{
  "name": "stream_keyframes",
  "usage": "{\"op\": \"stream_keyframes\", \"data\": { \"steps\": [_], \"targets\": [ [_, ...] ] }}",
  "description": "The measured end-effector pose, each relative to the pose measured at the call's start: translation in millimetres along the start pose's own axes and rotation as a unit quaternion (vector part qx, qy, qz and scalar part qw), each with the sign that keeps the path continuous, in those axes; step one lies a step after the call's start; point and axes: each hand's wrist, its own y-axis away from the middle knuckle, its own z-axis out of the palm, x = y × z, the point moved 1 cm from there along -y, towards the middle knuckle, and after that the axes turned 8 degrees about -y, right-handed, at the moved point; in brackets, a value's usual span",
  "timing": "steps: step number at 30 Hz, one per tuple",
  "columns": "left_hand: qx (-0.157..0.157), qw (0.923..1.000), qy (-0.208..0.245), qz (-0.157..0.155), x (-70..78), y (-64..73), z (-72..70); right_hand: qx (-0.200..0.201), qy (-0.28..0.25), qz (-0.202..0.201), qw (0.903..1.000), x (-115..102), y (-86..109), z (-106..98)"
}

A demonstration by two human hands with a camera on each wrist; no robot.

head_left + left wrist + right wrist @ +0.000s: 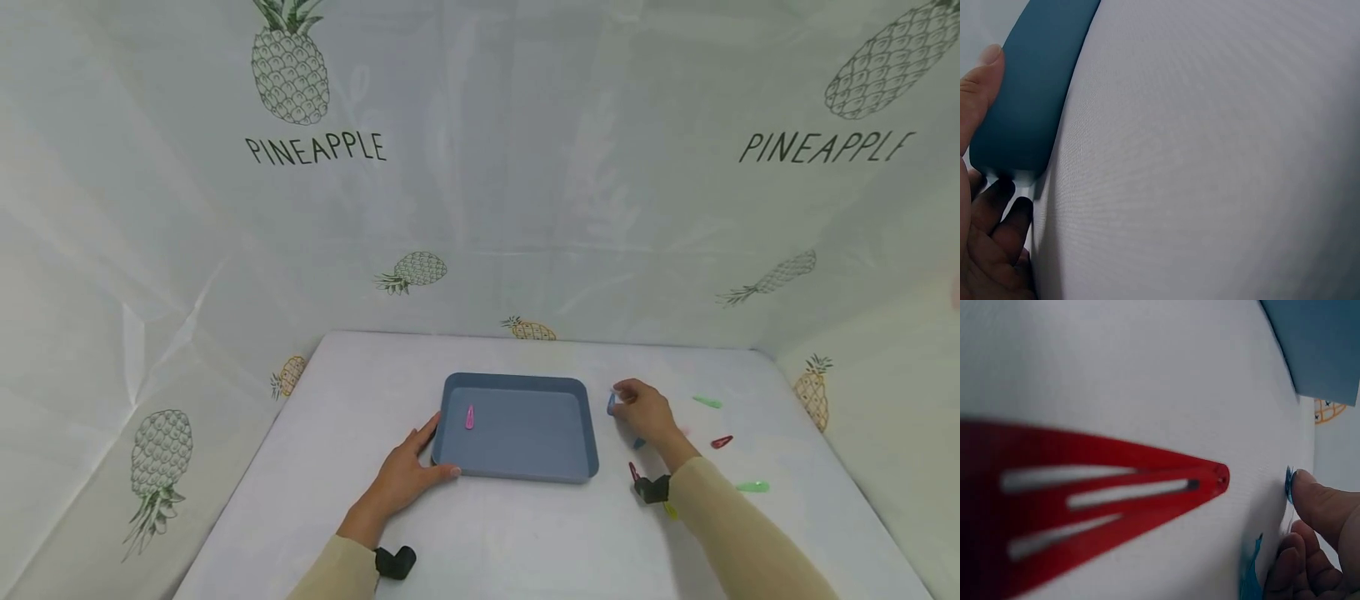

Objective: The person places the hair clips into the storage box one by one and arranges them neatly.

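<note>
My left hand (405,475) rests at the near left corner of a blue-grey tray (517,477), its thumb along the front side and its fingers at the left side. The left wrist view shows that thumb against the tray wall (1035,94). A pink hair clip (470,417) lies inside the tray. Just right of the tray, my right hand (647,412) pinches a blue hair clip (611,404) between thumb and fingers, close over the table. Another blue hair clip (639,443) lies below that hand.
Around the right forearm lie a red clip (722,442), a dark red clip (633,471), green clips (707,402) and a yellow clip (671,510), partly under the sleeve. The white table (517,542) meets a pineapple-print sheet (525,208) behind.
</note>
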Motion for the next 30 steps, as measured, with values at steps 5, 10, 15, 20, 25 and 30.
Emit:
{"op": "stream_keyframes", "data": {
  "steps": [5, 10, 15, 20, 25, 30],
  "targets": [
    [0.003, 1.0, -0.004, -0.002, -0.3, 1.0, -0.1, 0.007, 0.015, -0.025, 0.9995, 0.6, 0.0, 3.0],
    [0.004, 1.0, -0.004, 0.0, -0.5, 1.5, -0.6, 0.01, 0.019, -0.049, 0.9986, 0.0, 0.4, 3.4],
    [0.004, 1.0, 0.0, 0.001, 0.1, 1.7, -0.6, 0.019, 0.032, -0.047, 0.9982, -2.4, 2.3, 2.0],
    [0.002, 1.0, 0.001, 0.002, -0.2, 1.8, 0.1, 0.035, 0.01, -0.041, 0.9985, -1.5, 4.5, -4.1],
    [0.002, 1.0, -0.001, 0.004, -0.2, 1.8, -0.2, 0.039, -0.065, -0.038, 0.9964, -3.3, 6.7, -10.2],
    [0.004, 1.0, -0.004, 0.006, 0.0, 1.6, -1.2, 0.047, -0.093, -0.049, 0.9934, -10.0, 8.8, -15.1]
  ]
}}
